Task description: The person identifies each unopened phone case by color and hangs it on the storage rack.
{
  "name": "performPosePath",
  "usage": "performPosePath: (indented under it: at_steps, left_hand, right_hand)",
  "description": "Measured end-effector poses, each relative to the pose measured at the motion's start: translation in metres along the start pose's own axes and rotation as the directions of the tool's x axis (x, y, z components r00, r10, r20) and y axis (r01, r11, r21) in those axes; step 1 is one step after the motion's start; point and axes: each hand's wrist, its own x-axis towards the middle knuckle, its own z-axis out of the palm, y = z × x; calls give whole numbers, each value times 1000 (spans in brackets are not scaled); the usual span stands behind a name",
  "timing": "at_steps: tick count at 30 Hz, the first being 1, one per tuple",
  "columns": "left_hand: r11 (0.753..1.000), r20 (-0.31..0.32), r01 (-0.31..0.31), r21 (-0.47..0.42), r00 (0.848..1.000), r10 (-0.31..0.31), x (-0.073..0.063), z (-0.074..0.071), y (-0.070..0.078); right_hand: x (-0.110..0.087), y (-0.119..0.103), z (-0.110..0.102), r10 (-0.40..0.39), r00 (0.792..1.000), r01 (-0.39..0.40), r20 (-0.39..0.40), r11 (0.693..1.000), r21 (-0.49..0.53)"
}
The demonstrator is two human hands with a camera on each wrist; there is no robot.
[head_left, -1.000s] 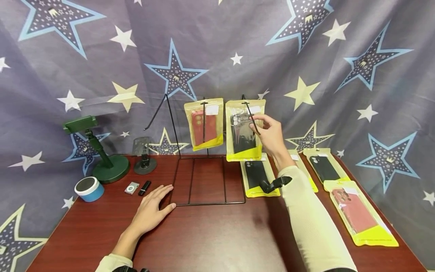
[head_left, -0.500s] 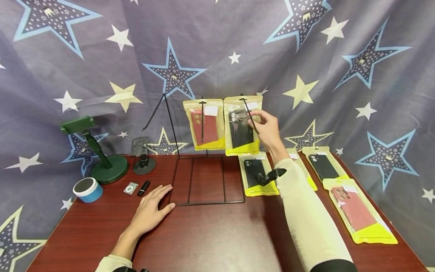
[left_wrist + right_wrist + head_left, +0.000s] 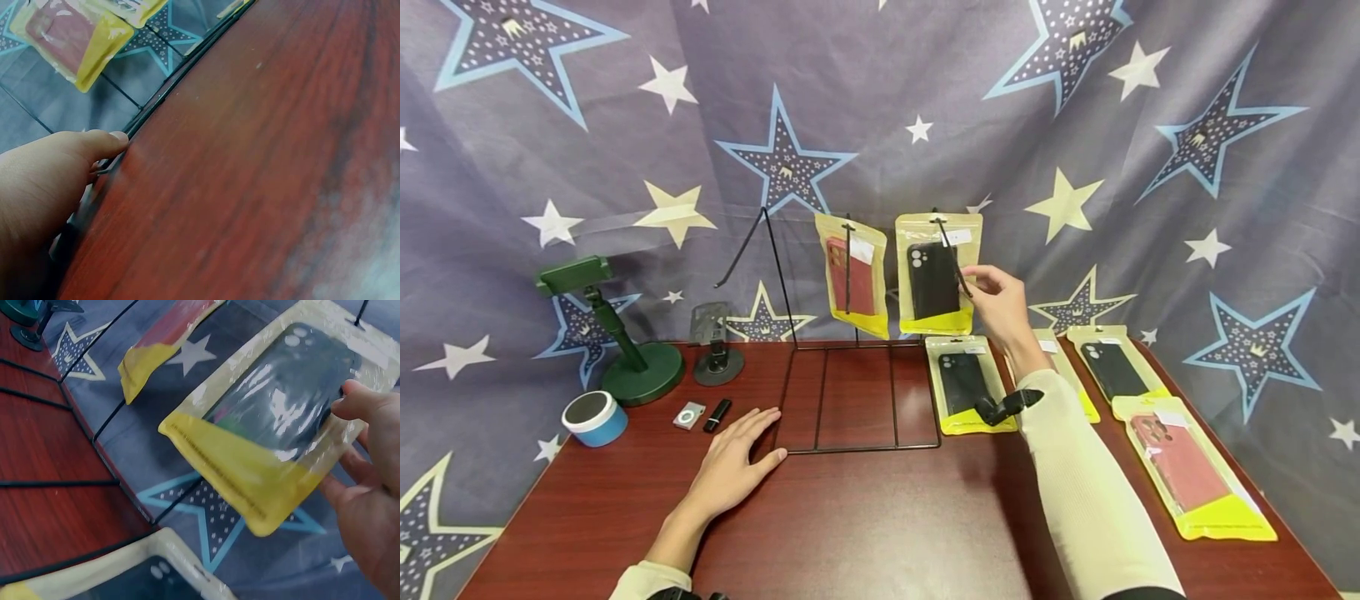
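Observation:
My right hand [image 3: 1000,308] is at the right edge of a clear-fronted pouch with a black phone case [image 3: 934,279]. The pouch hangs by its hole from a hook of the black wire display rack [image 3: 857,450]. In the right wrist view, one fingertip lies over the front of this black phone case pouch [image 3: 275,394], with other fingers curled at its edge. Left of it, a pouch with a red phone case [image 3: 852,279] hangs turned on another hook. My left hand [image 3: 733,467] lies flat with fingers spread, thumb and fingertips at the rack's left base wire.
More pouched phone cases lie at the right, including a black one [image 3: 966,383] and a red one [image 3: 1187,471]. Left stand a green phone stand [image 3: 643,367], a grey stand [image 3: 718,362], a blue-and-white round device [image 3: 597,419], a silver square gadget [image 3: 688,415] and a black stick [image 3: 717,415].
My right fingers have shifted down and right from the black case toward the pouch's edge. That pouch sits higher, and the red case pouch has swung to an angle. My left hand stays put.

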Motion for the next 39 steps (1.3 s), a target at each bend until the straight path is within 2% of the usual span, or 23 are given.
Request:
performPosePath:
  at_steps: [4,10,12,19,26,31,34,36,39]
  left_hand:
    - [1000,0,-3,-1,1000,3,0,0,0]
    - [1000,3,-1,-3,1000,1,1,2,-1]
    - [1000,4,-2,-4,1000,2,1,2,-1]
    - [1000,4,-6,-6,1000,6,2,4,0]
    - [1000,6,9,-4,1000,-9,0,0,-2]
    - [1000,-2,3,-5,1000,-4,-1,-1,-2]
    - [1000,0,1,-6,1000,-1,-1,0,-2]
    - [1000,2,-1,-7,1000,1,0,1,-1]
    - [1000,1,-7,-8,1000,7,1,2,-1]
  right_hand:
    - [-5,13,-11,17,1000,-17,3,1000,3]
    - [-17,28,-32,29,998,-36,61,991,127]
    - [-22,32,-42,30,996,-39,80,992,123]
    - [-44,38,-93,93,987,-94,133,996,3]
    - [-67,46,-139,53,988,-42,146,996,-77]
    - [-88,52,-170,79,986,-57,146,988,-145]
    - [-102,51,-190,101,987,-69,127,970,-232]
    - [-111,49,-204,106,988,-64,112,942,-329]
    - [-123,46,-224,109,990,-63,91,908,-413]
